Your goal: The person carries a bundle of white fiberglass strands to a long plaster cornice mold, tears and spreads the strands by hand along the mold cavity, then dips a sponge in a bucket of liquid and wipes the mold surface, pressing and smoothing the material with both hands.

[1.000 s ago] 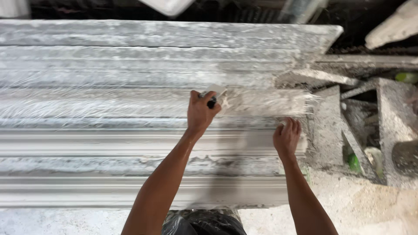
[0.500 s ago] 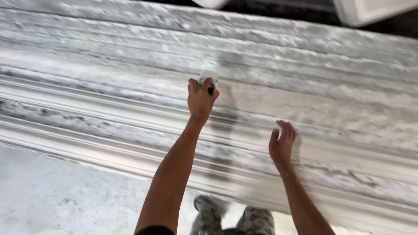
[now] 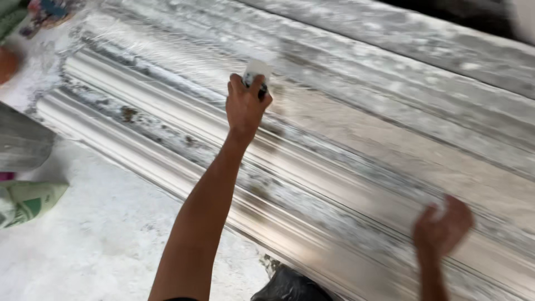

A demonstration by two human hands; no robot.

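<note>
A long grey-white moulded slab (image 3: 345, 139) with stepped ridges runs across the view, its surface wet and streaked. My left hand (image 3: 245, 106) is stretched out over it, closed around a small white tool with a dark handle (image 3: 256, 75) pressed on the slab. My right hand (image 3: 443, 226) hovers blurred above the slab's near ridges at the lower right, fingers loosely curled; I see nothing in it.
White dusty floor (image 3: 95, 234) lies at the lower left. A grey curved object (image 3: 22, 142) and a green-white sack (image 3: 28, 200) sit at the left edge. Coloured items (image 3: 47, 11) lie at the top left corner. My dark trousers (image 3: 290, 287) show at the bottom.
The view has swung left along the slab, bringing its left end and the floor into sight. My left hand keeps the tool on the surface; my right hand has lifted and blurs.
</note>
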